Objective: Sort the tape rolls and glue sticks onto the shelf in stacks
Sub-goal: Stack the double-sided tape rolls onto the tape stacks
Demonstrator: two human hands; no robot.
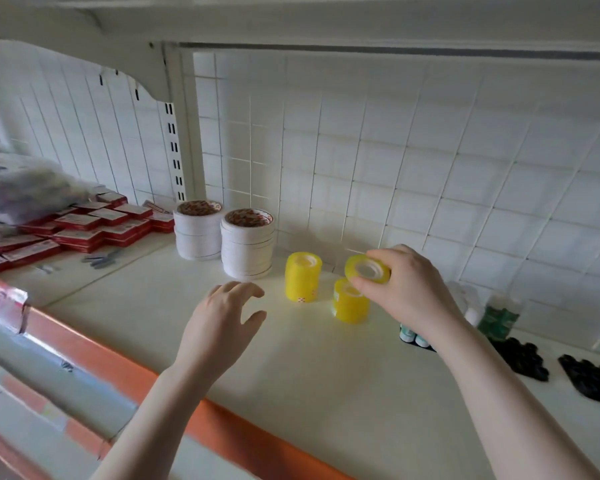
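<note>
No brand or word can be read anywhere: the red boxes point(94, 226) piled at the left of the shelf point(291, 358) carry white labels too blurred to make out, the nearer yellow stack point(302, 276) shows only a small red-dotted mark near its base, and the two white tape stacks point(222, 235) have a reddish print inside their cores that stays illegible. The right hand point(400, 289) pinches a single yellow tape roll point(368, 269) between thumb and fingers, tilted, just above the shorter yellow stack point(350, 301); whether roll and stack touch is hard to say. The left hand point(219, 315) hovers over the bare shelf with fingers spread and loosely bent, holding nothing, a little left of the yellow stacks. Behind the right forearm stand what look like glue sticks point(413, 336) with green and white bodies, partly hidden by the arm, and beside them a green-labelled container point(499, 318). Black moulded trays point(591, 379) lie at the far right. An orange strip point(118, 368) edges the shelf front, and a clear plastic bag point(21, 185) rests on the red boxes.
</note>
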